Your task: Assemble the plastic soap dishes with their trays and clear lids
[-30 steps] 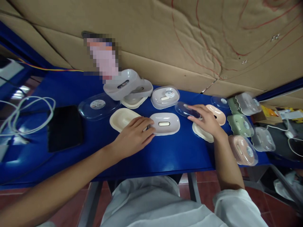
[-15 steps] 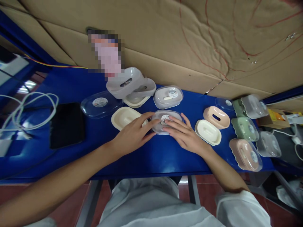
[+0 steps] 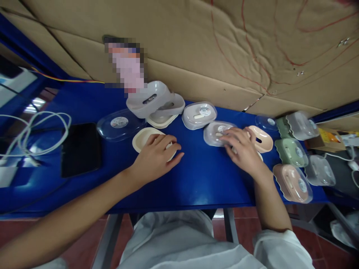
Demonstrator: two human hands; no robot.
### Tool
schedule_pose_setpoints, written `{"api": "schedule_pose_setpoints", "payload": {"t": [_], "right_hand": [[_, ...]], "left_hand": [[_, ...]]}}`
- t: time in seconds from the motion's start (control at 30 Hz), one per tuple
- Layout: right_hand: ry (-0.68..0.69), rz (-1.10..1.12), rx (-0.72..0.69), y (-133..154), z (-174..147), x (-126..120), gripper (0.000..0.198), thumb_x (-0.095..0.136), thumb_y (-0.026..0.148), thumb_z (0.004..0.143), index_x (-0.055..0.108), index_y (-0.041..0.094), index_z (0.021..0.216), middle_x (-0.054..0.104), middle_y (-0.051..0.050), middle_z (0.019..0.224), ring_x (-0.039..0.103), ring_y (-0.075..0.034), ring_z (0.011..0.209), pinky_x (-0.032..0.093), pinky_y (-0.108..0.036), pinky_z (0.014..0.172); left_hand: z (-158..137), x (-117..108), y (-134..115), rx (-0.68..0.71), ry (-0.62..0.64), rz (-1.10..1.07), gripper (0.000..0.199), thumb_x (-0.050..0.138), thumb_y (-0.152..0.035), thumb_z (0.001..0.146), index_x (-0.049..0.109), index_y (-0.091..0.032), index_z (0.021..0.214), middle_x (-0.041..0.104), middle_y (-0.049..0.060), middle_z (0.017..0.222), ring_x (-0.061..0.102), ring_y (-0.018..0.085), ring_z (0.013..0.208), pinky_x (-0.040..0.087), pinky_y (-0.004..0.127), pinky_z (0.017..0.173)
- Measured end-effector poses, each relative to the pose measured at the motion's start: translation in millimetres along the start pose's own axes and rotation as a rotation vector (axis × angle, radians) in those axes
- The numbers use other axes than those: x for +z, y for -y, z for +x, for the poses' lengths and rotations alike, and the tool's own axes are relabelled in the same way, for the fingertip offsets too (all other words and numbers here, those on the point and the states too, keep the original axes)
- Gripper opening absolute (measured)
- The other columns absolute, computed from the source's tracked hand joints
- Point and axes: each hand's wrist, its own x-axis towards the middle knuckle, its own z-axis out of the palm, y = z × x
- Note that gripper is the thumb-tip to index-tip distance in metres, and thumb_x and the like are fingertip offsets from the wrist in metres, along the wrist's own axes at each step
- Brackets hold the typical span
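Observation:
Near the middle of the table is a grey oval soap box under a clear lid. My right hand grips its right side, fingers curled over the lid; the thumb side is partly hidden. My left hand has its fingers loosely apart over a cream oval tray, covering the tray's right part. I cannot tell whether it touches the tray. A second lidded grey soap box stands just behind the first. A peach slotted shell lies right of my right hand, which mostly hides a white tray.
At back left are a clear lid and stacked grey slotted shells. A black flat device and a coiled white cable lie left. Green and pink soap boxes line the right end. Cardboard walls the back.
The grey lidded soap box has moved right and slightly back with my right hand. My left hand has come off the box and shifted left over the cream tray.

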Motion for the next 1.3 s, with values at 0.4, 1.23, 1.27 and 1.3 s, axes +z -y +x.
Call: {"api": "schedule_pose_setpoints", "payload": {"t": [0.4,1.23,1.27,1.3], "right_hand": [[0.167,-0.204,0.642,-55,-17,-15,0.038,0.051,0.049,0.104,0.071,0.021,0.121,0.077,-0.015,0.107,0.072,-0.035,0.095,0.052,-0.048,0.085],[0.108,0.320,-0.149,29,4,-4,0.025,0.059,0.027,0.110,0.068,0.028,0.133,0.077,-0.006,0.129,0.071,-0.023,0.121,0.049,-0.043,0.104],[0.121,0.337,-0.181,35,3,-2,0.024,0.060,0.026,0.109,0.069,0.027,0.132,0.077,-0.005,0.129,0.070,-0.023,0.121,0.049,-0.042,0.105],[0.132,0.341,-0.212,41,2,0,0.024,0.060,0.027,0.109,0.069,0.027,0.132,0.076,-0.005,0.130,0.070,-0.023,0.121,0.049,-0.042,0.105]], "left_hand": [[-5,-1,-3,0.016,0.136,-0.109,0.019,0.059,-0.029,0.107,0.071,-0.015,0.106,0.076,0.010,0.105,0.074,0.027,0.098,0.059,0.043,0.090],[-6,-4,-8,0.146,0.130,-0.041,0.048,0.063,-0.022,0.103,0.055,-0.022,0.150,0.049,0.021,0.164,0.063,0.037,0.135,0.058,0.051,0.105],[-5,-5,-7,0.158,0.114,-0.036,0.047,0.064,-0.022,0.103,0.055,-0.024,0.149,0.049,0.021,0.164,0.062,0.037,0.137,0.056,0.053,0.106],[-4,-6,-6,0.171,0.106,-0.036,0.043,0.064,-0.022,0.103,0.058,-0.024,0.146,0.052,0.020,0.162,0.061,0.037,0.137,0.054,0.055,0.108]]}}
